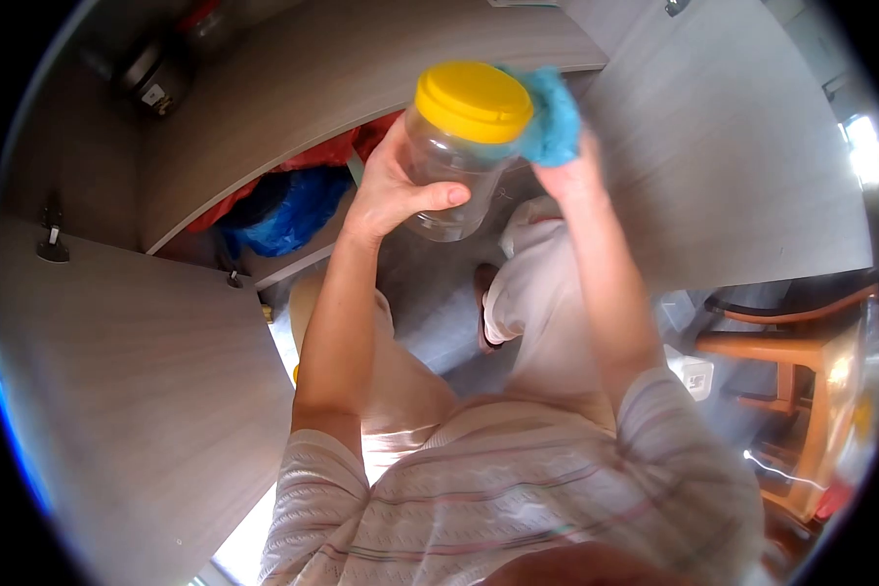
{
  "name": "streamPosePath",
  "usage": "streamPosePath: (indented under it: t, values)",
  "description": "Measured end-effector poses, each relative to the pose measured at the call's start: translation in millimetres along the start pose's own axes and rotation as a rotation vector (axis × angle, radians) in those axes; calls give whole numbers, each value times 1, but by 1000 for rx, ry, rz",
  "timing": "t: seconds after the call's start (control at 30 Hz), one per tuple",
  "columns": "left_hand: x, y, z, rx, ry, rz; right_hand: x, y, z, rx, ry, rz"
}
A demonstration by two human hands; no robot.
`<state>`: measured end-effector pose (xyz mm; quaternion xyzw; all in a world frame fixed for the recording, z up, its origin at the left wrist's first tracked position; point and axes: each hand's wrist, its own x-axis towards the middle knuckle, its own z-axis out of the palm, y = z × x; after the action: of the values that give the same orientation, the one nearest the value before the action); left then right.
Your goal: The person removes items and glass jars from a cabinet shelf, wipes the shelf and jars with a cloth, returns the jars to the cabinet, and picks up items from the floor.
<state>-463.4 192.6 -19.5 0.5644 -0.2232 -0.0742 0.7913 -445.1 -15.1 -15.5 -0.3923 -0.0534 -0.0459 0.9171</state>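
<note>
A clear plastic jar with a yellow screw lid is held up in front of me, tilted slightly. My left hand wraps round its left side, the thumb lying across the front. At the jar's right side, my right hand grips a light blue cloth, which lies against the jar near the lid. The cloth and right hand are a little blurred, and most of the right fingers are hidden behind the cloth. Nothing can be made out inside the jar.
An open cabinet with a wooden shelf is before me, its doors swung out at left and right. A dark jar stands at the upper left. Blue and red plastic bags fill the lower compartment. A wooden chair stands right.
</note>
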Motion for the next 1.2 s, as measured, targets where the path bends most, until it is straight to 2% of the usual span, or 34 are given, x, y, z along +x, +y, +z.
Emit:
streamPosePath:
  t: [0.03, 0.1, 0.13, 0.2, 0.23, 0.27, 0.3, 0.33, 0.37, 0.47, 0.5, 0.6, 0.7, 0.77, 0.83, 0.87, 0.93, 1.03, 1.13, 1.17, 1.2]
  values:
    - [0, 1, -1, 18, 1, -12, 2, -15, -1, -44, -114, -11]
    - [0, -3, 1, 43, -28, 5, -4, -39, 10, -182, -209, 35]
    - [0, -7, 2, 53, -46, 12, -10, -44, 23, -491, -274, -14]
    - [-1, -8, 4, 103, -46, -31, -12, -48, 41, -821, -475, -70]
    - [-2, 0, 3, 126, -51, -65, -6, -50, 39, -870, -540, 5]
    - [-4, 4, 2, 154, -54, -97, -1, -50, 38, -941, -546, 23]
    - [-5, 1, 7, 297, -52, -27, 4, -47, 37, -1012, -552, 44]
    - [-7, -1, 10, 384, -61, -37, 7, -44, 36, -1083, -559, 70]
    - [-8, -3, 13, 471, -70, -48, 8, -37, 36, -1043, -514, 55]
    - [-12, -10, 19, 639, -59, -15, 30, -26, 35, -1273, -443, 136]
    - [-13, -11, 20, 670, -48, -29, 41, -13, 23, -1297, -399, -12]
    - [-13, -17, 20, 743, -4, -47, 55, 4, 16, -1321, -221, 63]
    - [-11, -13, 16, 705, 20, -81, 47, 8, 17, -1279, -241, -78]
    - [-7, -21, 3, 631, 26, -92, 29, 1, 29, -1319, -295, -81]
    - [-5, -19, -1, 686, 15, -201, 5, -15, 41, -1399, -356, -44]
    - [-5, -17, -1, 709, 12, -257, -8, -11, 38, -1512, -461, -388]
    - [-7, -11, 5, 761, 14, -266, -15, -5, 38, -1428, -508, -718]
    - [-10, -21, 18, 829, 43, -257, -6, -11, 30, -1693, -455, -278]
    - [-16, -30, 24, 1046, 35, -86, 13, -13, 31, -1840, -450, 123]
    - [-17, -28, 26, 1139, -34, -107, 22, -11, 24, -1825, -471, 237]
    - [-18, -25, 27, 1165, -53, -81, 27, -10, 13, -1661, -413, 309]
